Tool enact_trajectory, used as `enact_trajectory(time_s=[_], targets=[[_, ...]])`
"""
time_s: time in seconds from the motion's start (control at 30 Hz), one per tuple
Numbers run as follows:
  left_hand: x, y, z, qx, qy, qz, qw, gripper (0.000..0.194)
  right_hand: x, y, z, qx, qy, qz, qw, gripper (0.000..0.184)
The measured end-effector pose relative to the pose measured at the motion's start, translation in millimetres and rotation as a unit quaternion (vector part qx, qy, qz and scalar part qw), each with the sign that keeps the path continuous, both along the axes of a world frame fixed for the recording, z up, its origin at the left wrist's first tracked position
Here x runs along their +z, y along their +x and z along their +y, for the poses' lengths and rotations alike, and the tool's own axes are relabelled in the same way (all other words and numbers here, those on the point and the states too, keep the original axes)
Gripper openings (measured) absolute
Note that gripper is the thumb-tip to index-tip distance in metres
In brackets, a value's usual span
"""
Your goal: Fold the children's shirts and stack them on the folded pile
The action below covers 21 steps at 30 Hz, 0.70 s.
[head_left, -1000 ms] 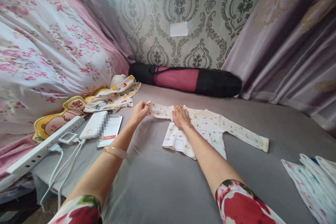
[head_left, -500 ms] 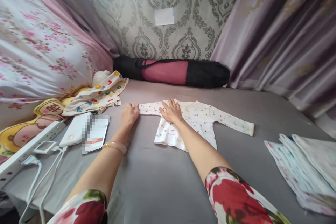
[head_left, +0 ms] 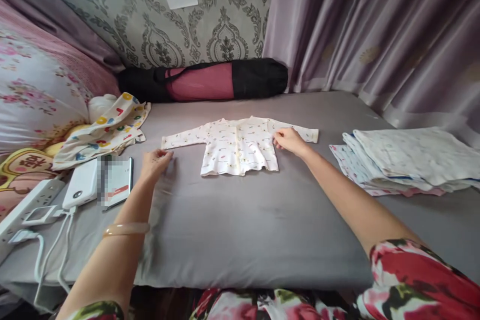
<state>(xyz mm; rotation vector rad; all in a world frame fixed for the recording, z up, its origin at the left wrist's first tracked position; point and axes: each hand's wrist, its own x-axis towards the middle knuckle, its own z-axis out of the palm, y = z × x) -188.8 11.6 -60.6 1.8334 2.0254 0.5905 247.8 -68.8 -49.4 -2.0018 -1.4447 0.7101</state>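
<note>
A small white long-sleeved baby shirt (head_left: 240,147) with a tiny scattered print lies spread on the grey bedsheet, both sleeves out to the sides. My left hand (head_left: 155,164) rests just below the cuff of the left sleeve, fingers loosely bent and thumb apart, with no cloth visible in it. At the shirt's right side, under the armpit, my right hand (head_left: 291,141) pinches the edge of the fabric. The hem lies slightly wavy toward me.
Folded cloths (head_left: 408,155) are stacked at the right. On the left are a patterned cloth (head_left: 108,127), a white power bank (head_left: 80,185), a phone-like device (head_left: 119,182), a power strip (head_left: 30,210) and cables. A black-and-pink long bag (head_left: 202,81) lies along the wall.
My right hand has moved from the left shoulder area to the shirt's right side and closed on its edge. My left hand has come off the left cuff. The view has turned right.
</note>
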Motion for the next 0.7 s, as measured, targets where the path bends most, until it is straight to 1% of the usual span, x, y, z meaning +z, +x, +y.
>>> enact_trajectory(time_s=[0.03,0.1,0.17,0.27,0.37,0.47,0.57,0.7], targets=[[1.4,7,-8,-0.015,-0.016,-0.014,1.0,0.041,-0.5,8,-15,-0.007,-0.034,-0.012,0.999,0.023],[4.9,25,-23,-0.056,-0.036,-0.026,0.997,0.041,-1.2,12,-39,-0.003,-0.081,-0.053,0.995,0.026],[9.0,44,-37,-0.088,-0.052,-0.026,0.994,0.04,-0.2,5,-55,0.015,-0.096,-0.112,0.989,0.03],[15.3,68,-52,-0.109,-0.082,-0.034,0.99,0.039,5.8,-15,-69,0.033,-0.096,-0.18,0.978,0.034],[20.2,81,-61,-0.105,-0.101,-0.047,0.988,0.037,14.0,-32,-77,0.037,-0.125,-0.202,0.971,0.037],[22.8,86,-67,-0.101,-0.113,-0.046,0.987,0.035,16.8,-40,-81,0.033,-0.138,-0.21,0.967,0.038],[23.7,89,-69,-0.104,-0.116,-0.03,0.987,0.033,13.1,-40,-80,0.037,-0.137,-0.201,0.969,0.037],[27.1,88,-66,-0.108,-0.11,-0.012,0.988,0.026,8.6,-33,-76,0.058,-0.128,-0.175,0.974,0.036]])
